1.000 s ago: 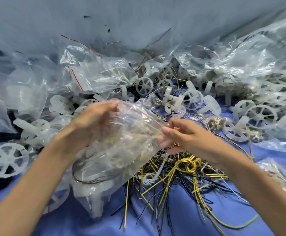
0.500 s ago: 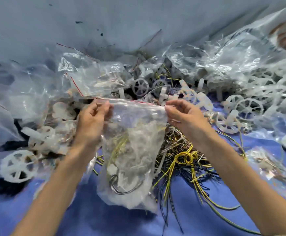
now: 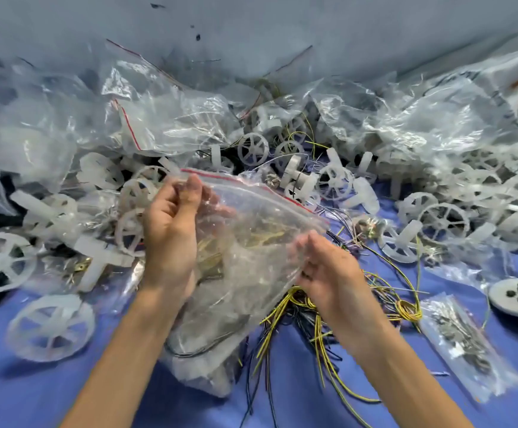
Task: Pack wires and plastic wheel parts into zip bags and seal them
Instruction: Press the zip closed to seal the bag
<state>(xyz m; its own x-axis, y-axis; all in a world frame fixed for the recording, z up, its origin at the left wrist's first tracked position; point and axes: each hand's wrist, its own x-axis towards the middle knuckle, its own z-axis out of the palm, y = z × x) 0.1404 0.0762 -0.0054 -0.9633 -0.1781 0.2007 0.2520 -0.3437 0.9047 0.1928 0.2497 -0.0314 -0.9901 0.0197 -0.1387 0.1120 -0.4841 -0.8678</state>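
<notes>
Zip bag [image 3: 251,242] full, held between both hands | left hand [image 3: 171,236] pinches top corner at fingertips | right hand [image 3: 325,267] fingers curled round side edge | risk: red zip strip [image 3: 251,190] above right hand slants slack; pressing now could seal it crooked

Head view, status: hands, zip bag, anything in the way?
Left hand pinches clear red-striped zip bag at top corner; right hand grips its side. Bag filled, seal unclear. Loose yellow and black wires beneath.
</notes>
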